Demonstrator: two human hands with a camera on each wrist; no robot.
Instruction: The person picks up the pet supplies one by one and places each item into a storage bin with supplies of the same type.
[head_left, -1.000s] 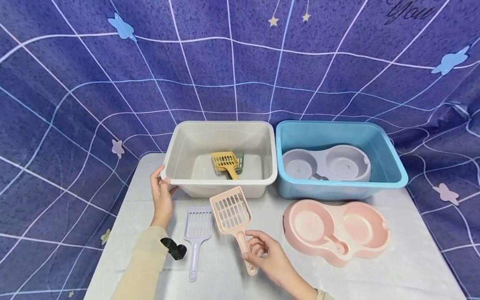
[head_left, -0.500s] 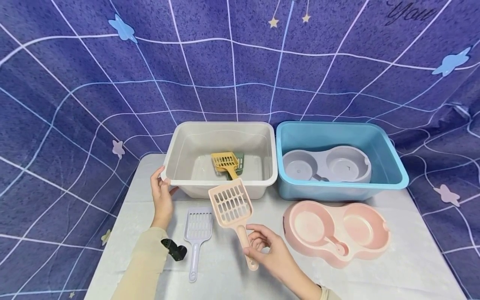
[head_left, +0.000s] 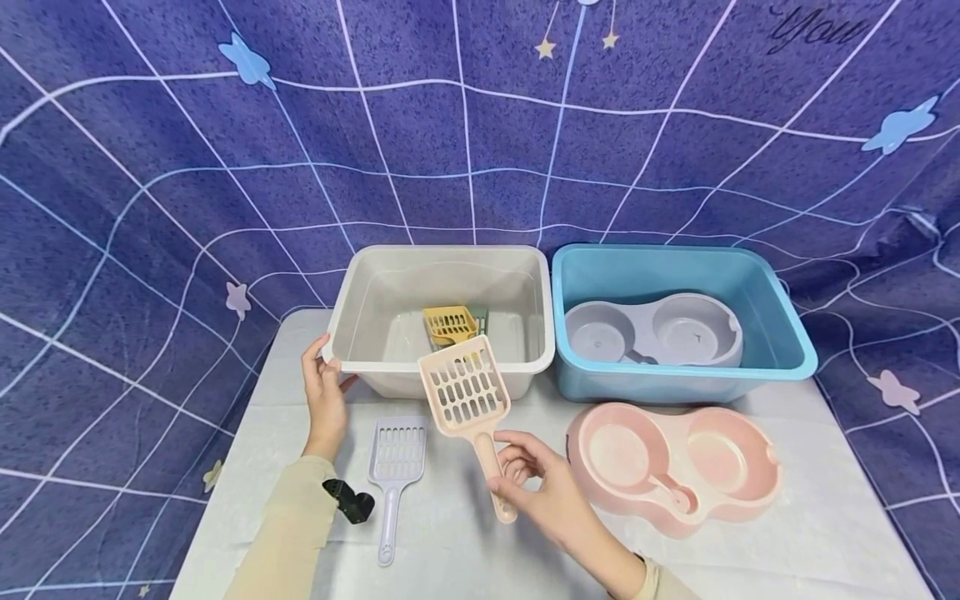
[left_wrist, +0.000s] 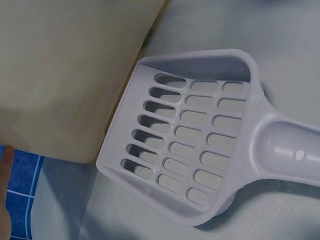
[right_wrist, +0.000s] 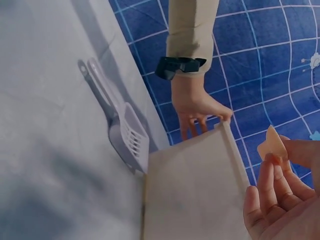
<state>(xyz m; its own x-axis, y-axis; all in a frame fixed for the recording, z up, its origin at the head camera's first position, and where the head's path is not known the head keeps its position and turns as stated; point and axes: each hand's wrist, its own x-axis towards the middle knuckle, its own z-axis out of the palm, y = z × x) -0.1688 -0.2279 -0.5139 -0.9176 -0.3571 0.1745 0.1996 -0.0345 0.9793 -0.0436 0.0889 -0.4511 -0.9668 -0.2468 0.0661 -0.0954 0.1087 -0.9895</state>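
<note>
My right hand pinches the handle of a peach litter scoop, its slotted head raised and overlapping the front rim of the grey litter box. In the right wrist view only a short piece of that scoop shows between thumb and fingers. My left hand grips the box's front left corner, thumb at the rim. On the table between my arms lies a lavender scoop, its head close to the box in the left wrist view. A yellow scoop rests over a green one inside the box, partly hidden.
A blue litter box stands right beside the grey one, with a grey double bowl inside. In front of it sits a pink double bowl. A blue patterned cloth hangs behind the table. A black device sits at my left wrist.
My right hand has moved the peach scoop forward and up, so its head now covers part of the box's front rim and the yellow scoop's handle. My left hand stays at the corner.
</note>
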